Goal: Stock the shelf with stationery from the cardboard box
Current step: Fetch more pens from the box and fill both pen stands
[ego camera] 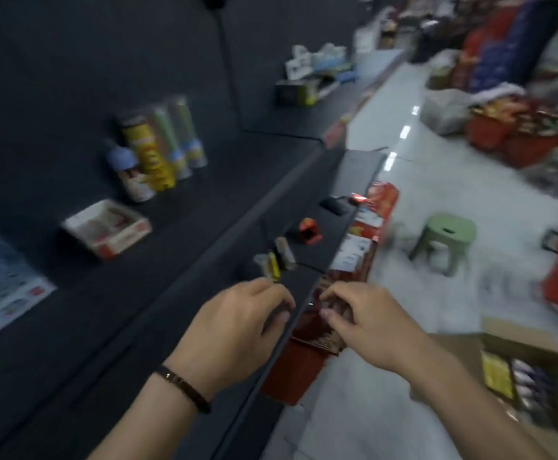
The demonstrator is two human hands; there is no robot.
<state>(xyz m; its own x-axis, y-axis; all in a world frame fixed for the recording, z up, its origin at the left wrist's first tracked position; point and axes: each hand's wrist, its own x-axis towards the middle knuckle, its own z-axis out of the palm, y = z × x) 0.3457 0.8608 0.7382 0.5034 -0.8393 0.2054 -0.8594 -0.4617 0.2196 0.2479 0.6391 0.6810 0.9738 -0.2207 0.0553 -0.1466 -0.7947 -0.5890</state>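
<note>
The left hand (238, 313) pinches a yellow item (273, 267) in its fingers (267, 288) over the shelf (171, 260), apparently to stand it there. The right hand (364, 313) clamps a brown pack (329, 340) at the edge as ready supply; the cardboard box (533, 351) sits on the floor

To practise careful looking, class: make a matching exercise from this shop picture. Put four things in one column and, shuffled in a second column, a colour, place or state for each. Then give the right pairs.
Column 1
1 left hand
2 right hand
3 stool
4 cardboard box

Column 2
a open on the floor at lower right, packets inside
b pinches a small yellow item
c green, standing in the aisle
d grips a brown bundle

Pairs: 1-b, 2-d, 3-c, 4-a
</note>
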